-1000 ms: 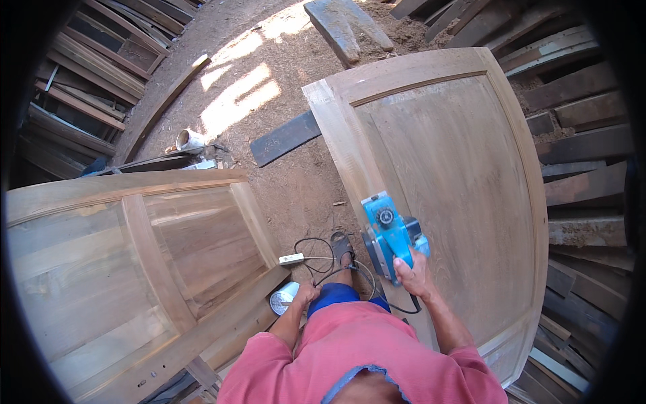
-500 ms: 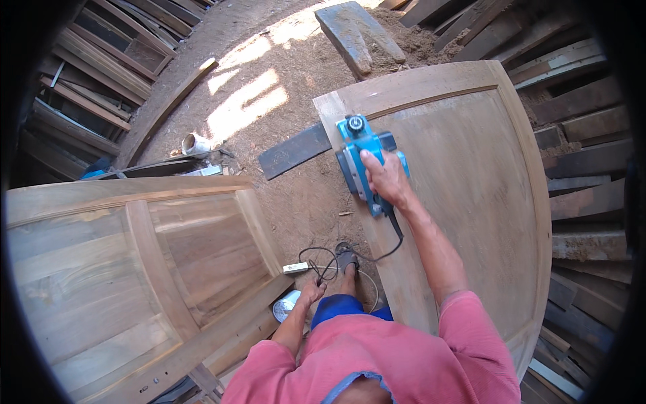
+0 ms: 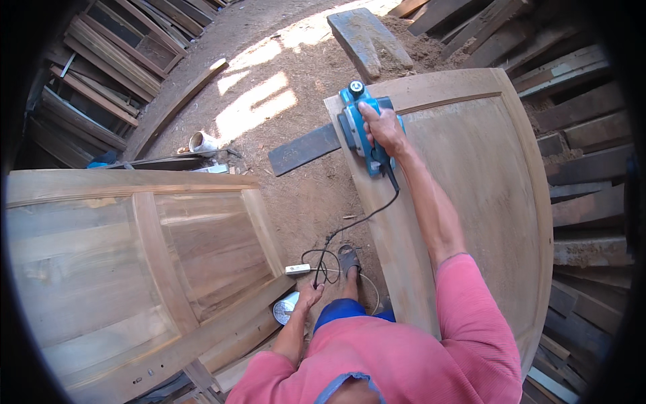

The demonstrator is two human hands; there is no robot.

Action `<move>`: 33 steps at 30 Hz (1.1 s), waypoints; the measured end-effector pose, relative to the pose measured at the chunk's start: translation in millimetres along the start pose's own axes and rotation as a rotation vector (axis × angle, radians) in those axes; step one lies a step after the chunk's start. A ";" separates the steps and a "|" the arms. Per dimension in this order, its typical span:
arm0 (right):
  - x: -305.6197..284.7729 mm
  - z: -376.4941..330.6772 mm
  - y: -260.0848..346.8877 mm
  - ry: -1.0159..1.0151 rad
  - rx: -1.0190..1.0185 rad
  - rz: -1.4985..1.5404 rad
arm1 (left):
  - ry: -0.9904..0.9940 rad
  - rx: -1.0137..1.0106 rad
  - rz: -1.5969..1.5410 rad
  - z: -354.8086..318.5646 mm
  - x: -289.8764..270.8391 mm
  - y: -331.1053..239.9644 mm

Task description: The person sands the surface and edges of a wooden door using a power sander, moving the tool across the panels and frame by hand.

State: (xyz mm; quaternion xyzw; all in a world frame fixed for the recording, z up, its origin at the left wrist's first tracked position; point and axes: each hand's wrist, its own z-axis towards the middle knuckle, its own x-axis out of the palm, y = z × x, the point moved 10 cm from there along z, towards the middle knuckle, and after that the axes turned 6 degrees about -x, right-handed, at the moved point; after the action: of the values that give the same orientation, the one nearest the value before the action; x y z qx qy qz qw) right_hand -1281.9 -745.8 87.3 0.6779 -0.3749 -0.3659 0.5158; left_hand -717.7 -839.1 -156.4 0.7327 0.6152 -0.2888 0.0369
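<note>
The right arm (image 3: pixel 431 202) reached out nearly straight ahead of the torso (image 3: pixel 377 357), and the right hand (image 3: pixel 383 128) was curled in a grip, its back upward, well forward of the torso; the left hand (image 3: pixel 309 295) was closed nearer the torso, ahead of its left side

My right hand (image 3: pixel 383 129) was wrapped around the handle of a blue electric planer (image 3: pixel 361 138), which sat near the far left corner of a framed wooden panel (image 3: pixel 471 175). My left hand (image 3: pixel 310 296), much nearer my body, held the planer's black cord (image 3: pixel 328 239) (it curled loosely beside a white power strip (image 3: pixel 297 268)). A white bucket (image 3: pixel 286 306) stood just beside that hand, and a second panel (image 3: pixel 155 256) filled the space to my left.
</note>
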 end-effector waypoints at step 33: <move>2.2 -11.4 21.5 0.041 -0.065 -0.080 | 0.108 0.015 0.218 25.6 4.6 -16.0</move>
State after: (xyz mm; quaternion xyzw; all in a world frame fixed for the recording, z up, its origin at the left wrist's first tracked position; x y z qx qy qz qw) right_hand -1273.7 -746.9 110.3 0.6826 -0.3248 -0.3841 0.5301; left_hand -741.7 -841.7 -175.0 0.8099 0.5310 -0.2477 0.0295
